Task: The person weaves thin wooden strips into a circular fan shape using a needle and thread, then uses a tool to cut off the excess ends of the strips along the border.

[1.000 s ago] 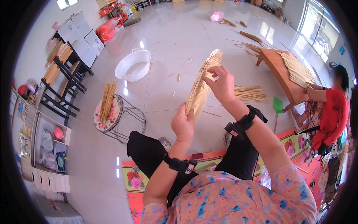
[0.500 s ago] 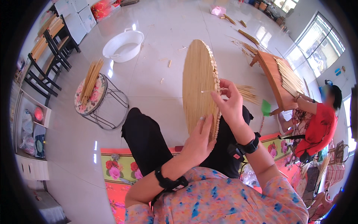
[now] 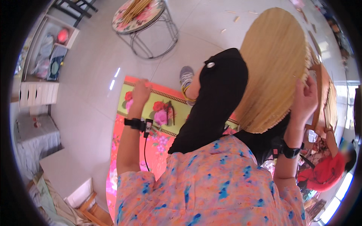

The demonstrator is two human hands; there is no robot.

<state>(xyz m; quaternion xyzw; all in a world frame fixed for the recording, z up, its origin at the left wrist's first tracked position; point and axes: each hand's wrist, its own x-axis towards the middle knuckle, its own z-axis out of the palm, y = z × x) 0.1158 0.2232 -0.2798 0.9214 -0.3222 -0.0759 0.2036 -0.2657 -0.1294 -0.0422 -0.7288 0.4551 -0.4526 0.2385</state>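
Observation:
My right hand (image 3: 306,98) grips the right rim of a large round mat of straw-coloured stalks (image 3: 273,64), its fingers partly behind the edge. The mat stands tilted over my right leg, and its rim is ragged with cut stalk ends. My left hand (image 3: 140,91) is away from it, low over the far edge of a red and green flowered floor mat (image 3: 160,145). Its fingers look bent, but blur and the angle hide whether they hold anything. A dark, thin two-armed tool (image 3: 171,113) lies on the floor mat beside my left knee.
A round flowered stool (image 3: 156,17) with a bundle of stalks (image 3: 135,10) stands ahead. At the right, a person in red (image 3: 326,171) works by a wooden table (image 3: 320,83) with stalks on it. Low white shelves (image 3: 39,92) stand at the left; stalk bits lie on the floor.
My view has swung left and down. My left hand has let go of the round mat and moved left toward the floor mat. The round mat has turned its flat face toward me, still in my right hand.

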